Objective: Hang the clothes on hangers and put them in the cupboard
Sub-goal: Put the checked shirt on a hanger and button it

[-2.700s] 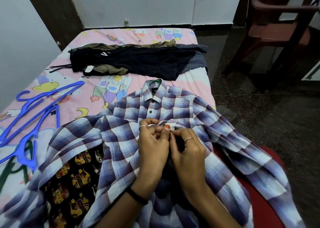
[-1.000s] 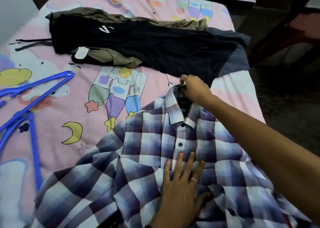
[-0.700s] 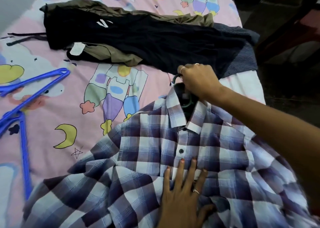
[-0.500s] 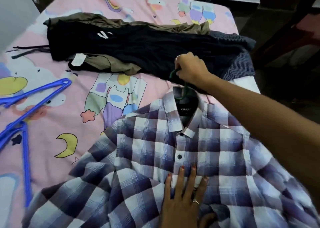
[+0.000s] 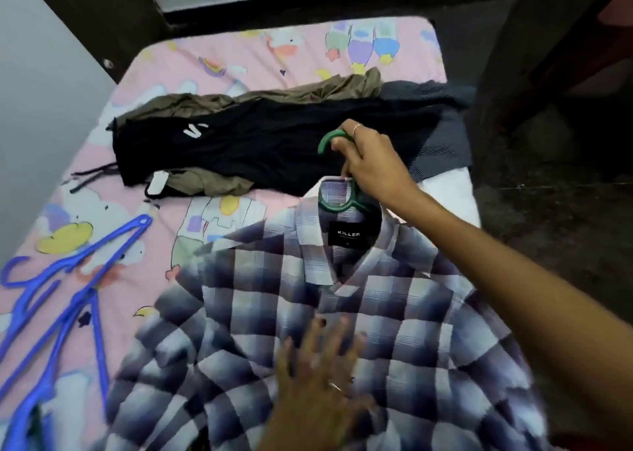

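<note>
The right hand (image 5: 371, 168) grips the green hanger hook (image 5: 330, 141) beyond the collar of the plaid shirt (image 5: 394, 330), which lies lengthwise on the bed (image 5: 274, 57); the left hand (image 5: 317, 378) presses flat on its front.

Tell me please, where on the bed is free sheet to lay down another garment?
The widest bare patch of sheet lies between the blue hangers, the pile of dark clothes and the checked shirt. A second strip runs behind the pile, toward the wall. The near half is crowded: the shirt covers it, and the hangers fill the left edge.
</note>
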Demonstrator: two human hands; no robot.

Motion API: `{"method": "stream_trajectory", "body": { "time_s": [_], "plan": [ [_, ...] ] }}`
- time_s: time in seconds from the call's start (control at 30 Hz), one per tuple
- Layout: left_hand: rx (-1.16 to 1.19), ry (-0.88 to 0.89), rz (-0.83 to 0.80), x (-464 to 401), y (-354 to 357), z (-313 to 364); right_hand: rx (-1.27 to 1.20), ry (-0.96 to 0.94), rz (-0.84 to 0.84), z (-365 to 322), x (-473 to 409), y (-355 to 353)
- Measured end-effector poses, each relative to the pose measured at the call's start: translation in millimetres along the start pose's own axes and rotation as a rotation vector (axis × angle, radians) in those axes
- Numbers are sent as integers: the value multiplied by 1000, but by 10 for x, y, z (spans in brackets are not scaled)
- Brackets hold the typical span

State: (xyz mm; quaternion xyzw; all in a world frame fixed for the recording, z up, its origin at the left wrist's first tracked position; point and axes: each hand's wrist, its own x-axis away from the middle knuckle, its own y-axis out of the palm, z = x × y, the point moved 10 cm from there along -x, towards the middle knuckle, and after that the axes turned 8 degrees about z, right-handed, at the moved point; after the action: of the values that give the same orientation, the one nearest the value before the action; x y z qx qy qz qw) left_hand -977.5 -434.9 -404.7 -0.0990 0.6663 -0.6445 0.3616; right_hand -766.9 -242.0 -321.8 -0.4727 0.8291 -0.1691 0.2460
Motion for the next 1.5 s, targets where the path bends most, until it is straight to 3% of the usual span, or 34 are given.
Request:
{"method": "stream_trajectory", "body": {
  "time_s": [0.07, 0.13, 0.17, 0.23, 0.33, 0.57, 0.77, 0.9, 1.07, 1.17, 1.33, 1.4, 1.5],
  "plan": [
    [51, -24, 273, -749, -927, 159, -42, -48, 148, -225, 47, -860],
    [27, -73, 383, -1414, -1681, 254, -48, -75, 291, -424, 181, -1722],
    [3, -78, 338, -1817, -1961, 383, -38, -88, 350, -516, 290, -2216],
    [-38, -19, 101, -2500, -2185, 707, -34, -110, 438, -648, 457, -3044],
    [35, 227, -175, -3028, -2233, 1477, 34, -144, 558, -795, 610, -4190],
    [190, 502, 4, -3570, -2803, 3024, 241, -103, 723, -1190, 939, -6273],
    [212, 646, 276, -4042, -3684, 3682, 562, -170, 772, -2024, 1101, -7343],
    [287, 689, 336, -4203, -4106, 4010, 828, -197, 802, -2525, 1286, -7841],
    [697, 657, 212, -4488, -4309, 4405, 974, -170, 802, -2835, 1478, -8257],
    [817, 692, 153, -4672, -4264, 4678, 1098, -131, 771, -2828, 1577, -8451],
    [1005, 654, 203, -5143, -4303, 5014, 1155, -76, 826, -2723, 1648, -8890],
    [966, 657, 268, -5377, -4335, 5111, 1178, -61, 893, -2752, 1657, -9125],
    [662, 718, 379, -5643, -4328, 5318, 1257, 6, 982, -2784, 1570, -9482]
  ]
}}
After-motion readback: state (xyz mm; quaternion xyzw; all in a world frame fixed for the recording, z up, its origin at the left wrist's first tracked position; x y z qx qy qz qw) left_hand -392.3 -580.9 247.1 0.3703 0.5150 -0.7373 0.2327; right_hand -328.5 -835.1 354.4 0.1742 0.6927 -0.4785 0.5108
